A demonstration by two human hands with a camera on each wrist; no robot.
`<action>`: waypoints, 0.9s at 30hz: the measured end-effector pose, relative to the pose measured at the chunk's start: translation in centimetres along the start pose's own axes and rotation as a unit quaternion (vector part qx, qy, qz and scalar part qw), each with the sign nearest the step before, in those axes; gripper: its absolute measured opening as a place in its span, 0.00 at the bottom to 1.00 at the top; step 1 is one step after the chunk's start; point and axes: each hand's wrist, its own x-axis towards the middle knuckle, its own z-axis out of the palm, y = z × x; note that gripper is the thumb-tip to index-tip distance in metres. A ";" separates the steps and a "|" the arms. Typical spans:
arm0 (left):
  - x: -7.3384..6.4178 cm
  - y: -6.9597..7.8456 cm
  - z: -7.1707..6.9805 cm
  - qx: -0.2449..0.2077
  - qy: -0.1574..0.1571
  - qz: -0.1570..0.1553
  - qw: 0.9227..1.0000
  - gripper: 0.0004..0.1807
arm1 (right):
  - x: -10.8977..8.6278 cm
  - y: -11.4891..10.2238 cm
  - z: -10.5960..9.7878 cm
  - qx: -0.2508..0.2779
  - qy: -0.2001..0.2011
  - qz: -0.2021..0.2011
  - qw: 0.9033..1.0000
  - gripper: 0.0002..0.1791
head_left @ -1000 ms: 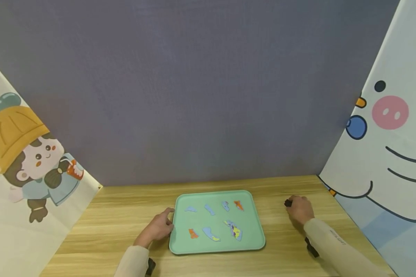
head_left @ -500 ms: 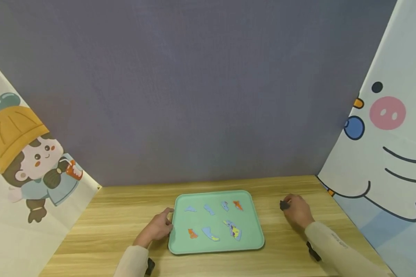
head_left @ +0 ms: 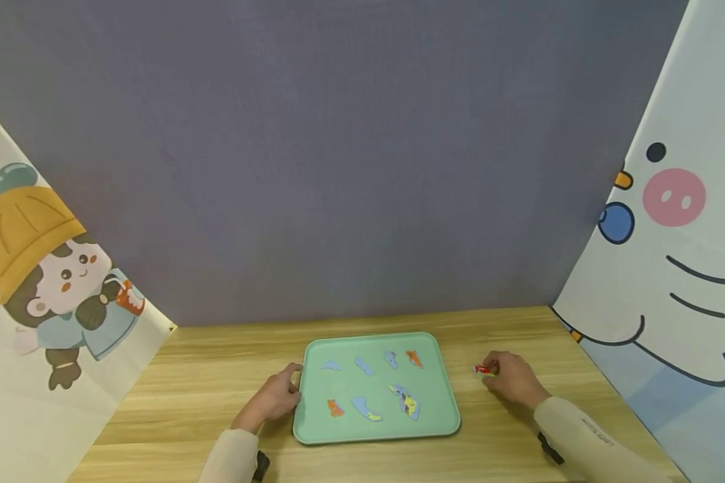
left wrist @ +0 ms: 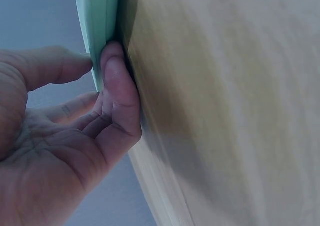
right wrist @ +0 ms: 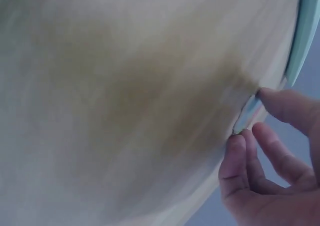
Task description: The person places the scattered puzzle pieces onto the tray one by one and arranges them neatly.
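My left hand [head_left: 273, 397] grips the left edge of a mint-green tray [head_left: 371, 435]. In the left wrist view the thumb [left wrist: 75, 66] lies on one side of the rim [left wrist: 97, 26] and the curled fingers on the other. To the right of the tray, my right hand [head_left: 513, 381] pinches a small flat puzzle piece [head_left: 482, 369], red with some white and green. Its pale blue back [right wrist: 247, 113] shows between thumb and fingers in the right wrist view. Several irregular puzzle pieces lie apart on the tray, among them an orange one [head_left: 414, 359] and a larger blue and yellow one [head_left: 407, 402].
The wood-grain table [head_left: 199, 382] ends at a grey upright panel [head_left: 362, 168] behind. A cartoon-printed panel [head_left: 12, 376] borders the left side, another [head_left: 683, 295] the right.
My right hand has come left, nearer the tray, and the piece it holds has turned from its dark look to its red face. The left hand stays at the tray's edge.
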 end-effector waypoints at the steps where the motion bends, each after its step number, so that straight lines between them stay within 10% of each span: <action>1: 0.0 0.0 0.0 0.001 0.000 0.001 1.000 0.30 | 0.0 -0.1 0.0 0.002 0.003 0.004 1.000 0.14; 12: -0.2 0.0 -0.1 0.007 -0.001 0.004 1.000 0.30 | -0.9 -4.1 1.4 0.045 0.069 -0.042 0.996 0.10; 27: -0.1 -0.1 0.0 0.002 -0.001 0.008 1.000 0.30 | -1.4 -10.9 4.6 0.042 0.005 -0.048 0.998 0.10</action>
